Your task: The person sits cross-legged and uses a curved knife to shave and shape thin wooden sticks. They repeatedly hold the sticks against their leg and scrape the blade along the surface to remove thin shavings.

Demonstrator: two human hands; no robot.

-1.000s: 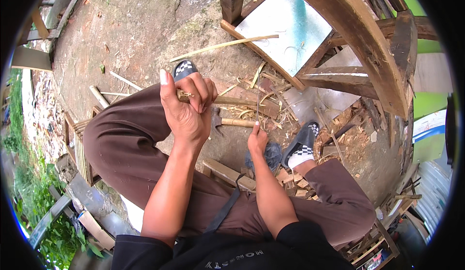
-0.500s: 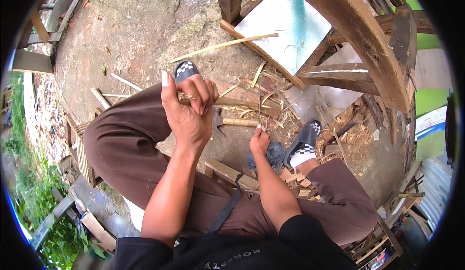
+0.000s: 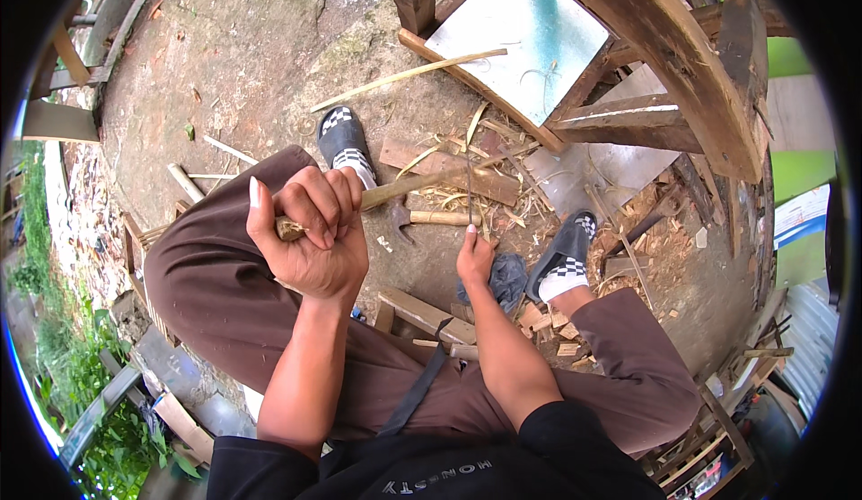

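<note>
My left hand (image 3: 314, 226) is closed around a pale wooden stick (image 3: 404, 186), its thumb pointing up. The stick slants up to the right, and its far part passes the thin, dark blade of a knife (image 3: 470, 177). I cannot tell whether the two touch. My right hand (image 3: 478, 256) is closed at the blade's near end, thumb along it; the knife's handle is hidden in the fist. Below the stick, a hammer (image 3: 444, 218) with a wooden handle lies on the ground, close to my right hand. A brown plank (image 3: 492, 186) lies beneath the stick's far part.
Wood shavings and chips (image 3: 584, 311) litter the ground around my right foot. A dark plastic bag (image 3: 505, 285) is beside my right hand. At upper right stands a wooden frame (image 3: 664, 51) with a white board (image 3: 521, 42). A long strip (image 3: 409, 78) lies ahead.
My left hand has moved left and nearer to me, drawing the stick along and tilting its far end up. My right hand with the knife has shifted only slightly left.
</note>
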